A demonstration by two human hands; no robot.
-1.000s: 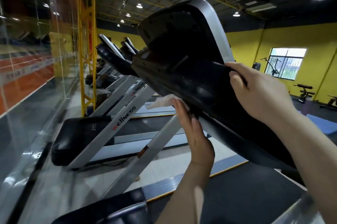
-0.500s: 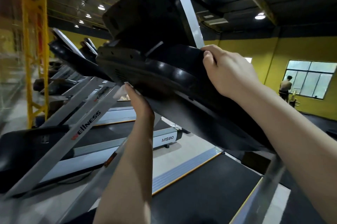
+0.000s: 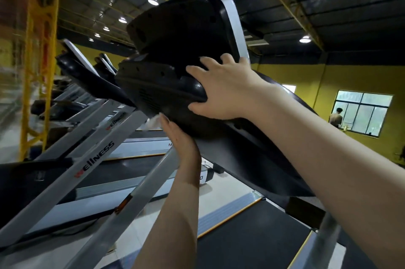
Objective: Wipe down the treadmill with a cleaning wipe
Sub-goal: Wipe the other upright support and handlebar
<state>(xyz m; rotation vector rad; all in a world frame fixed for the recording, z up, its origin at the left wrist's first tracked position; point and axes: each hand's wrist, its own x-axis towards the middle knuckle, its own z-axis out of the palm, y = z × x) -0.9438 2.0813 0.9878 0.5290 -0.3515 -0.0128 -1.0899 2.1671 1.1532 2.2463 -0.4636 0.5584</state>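
Note:
The black treadmill console [image 3: 166, 84] fills the middle of the head view, seen from behind and below, on a silver upright [image 3: 140, 192]. My left hand [image 3: 182, 137] reaches up under it and presses a white cleaning wipe [image 3: 153, 123] against the console's underside with straight fingers; only a small corner of the wipe shows. My right hand [image 3: 225, 91] grips the console's right rear edge, fingers spread over the top and thumb beneath.
A row of further treadmills [image 3: 94, 159] runs off to the left. This treadmill's black belt [image 3: 252, 231] lies below. A yellow steel frame [image 3: 35, 71] stands at far left. A person [image 3: 336, 116] stands by the window at far right.
My right hand has slid left along the console and spread its fingers over the top. My left hand with the wipe has moved up under the console's lower edge. The view has tilted upward.

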